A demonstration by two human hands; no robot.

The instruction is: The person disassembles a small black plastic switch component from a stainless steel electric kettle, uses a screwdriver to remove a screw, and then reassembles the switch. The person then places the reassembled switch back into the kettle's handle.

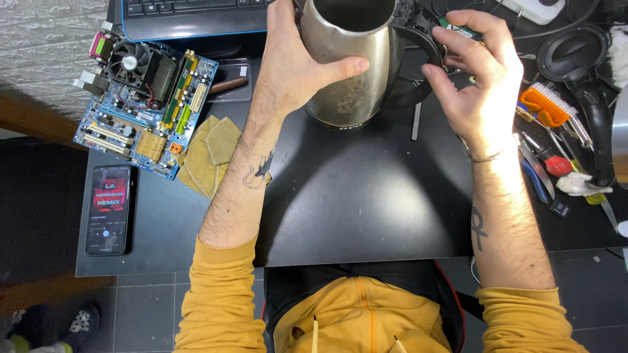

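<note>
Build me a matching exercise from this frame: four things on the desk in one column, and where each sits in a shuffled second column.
Things:
1. steel kettle
2. circuit board
3. phone
4. orange brush

Places:
A. far right of the desk, among hand tools
B. left edge, near corner, screen lit
C. top middle, gripped by the left hand, with the right hand at its handle side
D. upper left, just below the keyboard

Pairs: 1-C, 2-D, 3-B, 4-A

One kettle [350, 62], one motherboard [145, 104], one phone [108, 209]
</note>
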